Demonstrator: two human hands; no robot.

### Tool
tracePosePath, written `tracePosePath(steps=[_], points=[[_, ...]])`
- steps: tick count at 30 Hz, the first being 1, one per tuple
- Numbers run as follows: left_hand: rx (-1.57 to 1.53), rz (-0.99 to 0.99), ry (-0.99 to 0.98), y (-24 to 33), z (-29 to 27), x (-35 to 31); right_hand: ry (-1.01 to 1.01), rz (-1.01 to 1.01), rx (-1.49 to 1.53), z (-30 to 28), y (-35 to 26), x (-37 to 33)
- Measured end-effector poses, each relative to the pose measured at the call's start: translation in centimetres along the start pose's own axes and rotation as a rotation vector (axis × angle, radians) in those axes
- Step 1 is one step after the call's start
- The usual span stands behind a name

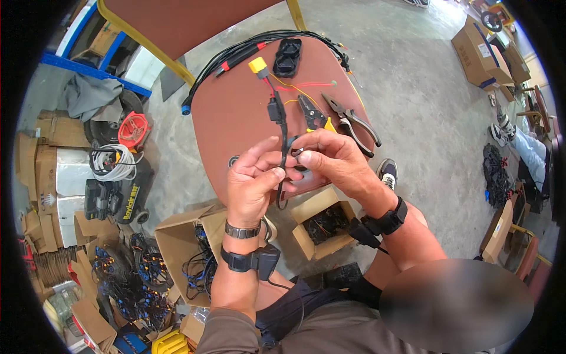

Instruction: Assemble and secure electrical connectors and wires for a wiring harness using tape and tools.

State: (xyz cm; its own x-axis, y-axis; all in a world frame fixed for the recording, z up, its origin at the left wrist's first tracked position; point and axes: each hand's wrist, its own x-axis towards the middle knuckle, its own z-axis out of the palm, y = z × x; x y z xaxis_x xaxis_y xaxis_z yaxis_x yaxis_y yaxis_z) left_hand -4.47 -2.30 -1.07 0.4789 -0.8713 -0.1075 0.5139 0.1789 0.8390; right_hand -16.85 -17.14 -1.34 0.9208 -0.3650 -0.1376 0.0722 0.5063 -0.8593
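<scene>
A black cable stands upright in front of me over the brown chair seat. Its top ends in a yellow connector, with red and black wires leading down to a black inline piece. My left hand is closed on the cable, thumb against fingers, and the cable's lower end curls below it. Beside it my right hand pinches something small and dark against the cable; its kind is hidden by the fingers. Just beyond lie yellow-handled wire strippers and a pair of pliers.
A black cable bundle, a black-and-red rod-shaped tool and a black plastic tray lie at the seat's far side. Open cardboard boxes with cables stand below. An air compressor is at left.
</scene>
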Motion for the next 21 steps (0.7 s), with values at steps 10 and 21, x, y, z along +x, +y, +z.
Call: tracePosePath(steps=[10, 21], points=[[0.214, -0.101, -0.008, -0.6, 1.4, -0.5, 0.100, 0.018, -0.065, -1.2, -1.1, 0.1], [0.217, -0.280, -0.177, -1.0, 1.6, -0.7, 0.149, -0.103, 0.022, -2.0, -1.3, 0.6]])
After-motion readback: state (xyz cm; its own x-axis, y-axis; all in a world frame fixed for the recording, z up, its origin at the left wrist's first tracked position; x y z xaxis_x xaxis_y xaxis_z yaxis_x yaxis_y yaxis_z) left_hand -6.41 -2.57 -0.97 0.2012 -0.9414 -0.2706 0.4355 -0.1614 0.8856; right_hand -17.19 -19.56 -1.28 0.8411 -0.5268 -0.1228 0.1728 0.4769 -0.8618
